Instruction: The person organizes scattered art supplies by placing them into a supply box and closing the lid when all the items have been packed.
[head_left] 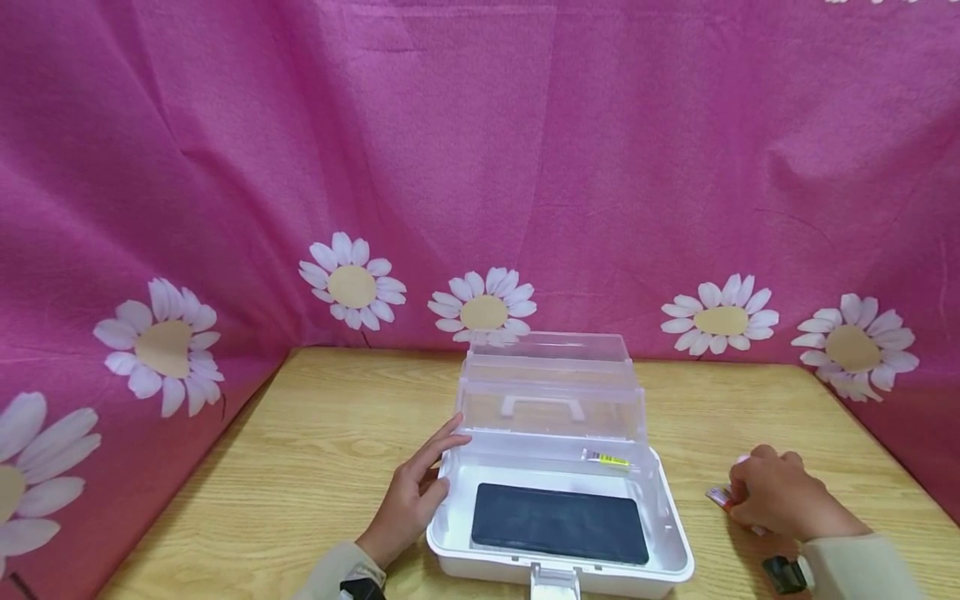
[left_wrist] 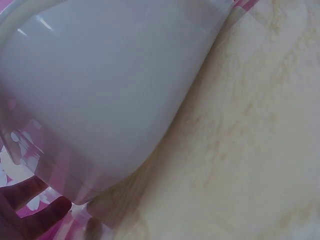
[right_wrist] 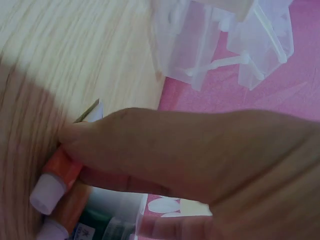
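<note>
My left hand (head_left: 412, 492) rests at the left rim of an open white plastic box (head_left: 480, 567), fingers extended near the hinge of its raised clear lid (head_left: 551, 408). In the left wrist view, fingertips (left_wrist: 57, 210) meet the box's corner. To the right of the box, my right hand (head_left: 783, 496) pinches a small orange tube (right_wrist: 62, 167) with a white cap, low over the table. Below it in the right wrist view, another orange tube (right_wrist: 70, 207) and a dark green item (right_wrist: 97, 225) show partly, otherwise hidden by the hand.
Inside the box lie a dark flat rectangular item (head_left: 558, 523) and a small tube with a yellow label (head_left: 606, 459). The box's front latch (head_left: 555, 581) hangs down. A wood-grain table (head_left: 322, 433) bears it, backed by a pink cloth (head_left: 600, 167) with daisies.
</note>
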